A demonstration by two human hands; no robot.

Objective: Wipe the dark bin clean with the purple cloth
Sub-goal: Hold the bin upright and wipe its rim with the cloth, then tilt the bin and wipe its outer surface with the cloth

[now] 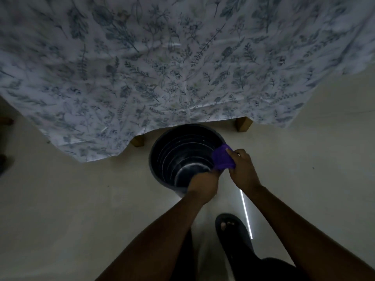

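A dark round bin (162,151) stands upright on the pale floor, its ribbed inside showing pale streaks. My left hand (203,184) grips the bin's near rim. My right hand (241,169) holds a purple cloth (222,158) pressed against the bin's right rim and inner wall. The bin's outer near side is hidden behind my left hand and forearm.
A table draped in a white floral cloth (162,67) hangs right behind the bin, with wooden legs (243,124) either side. My sandalled foot (231,230) stands just below the bin. A bright light strip (246,213) lies across the floor at right.
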